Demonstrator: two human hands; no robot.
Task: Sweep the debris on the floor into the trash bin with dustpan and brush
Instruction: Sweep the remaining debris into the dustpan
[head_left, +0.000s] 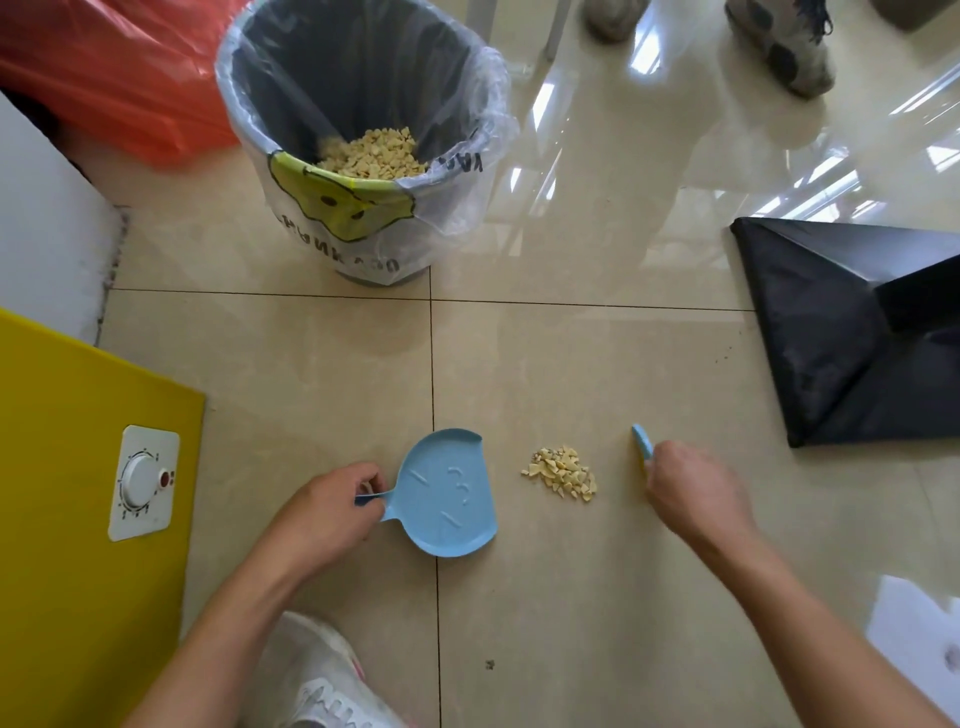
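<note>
A small pile of pale yellow debris (561, 472) lies on the beige tile floor. Left of it rests a light blue dustpan (449, 493), its open edge facing the pile; my left hand (332, 512) grips its handle. My right hand (693, 491) is to the right of the pile, closed around a light blue brush (642, 441), of which only the tip shows above my fingers. The trash bin (291, 111), lined with a clear bag, stands farther back and holds more of the same debris.
A yellow board (78, 493) with a white dial lies at the left, with a white block behind it. A black angular base (831, 332) sits at the right. An orange bag (119, 73) lies behind the bin. My white shoe (322, 670) is below the dustpan; another person's shoes show at the top.
</note>
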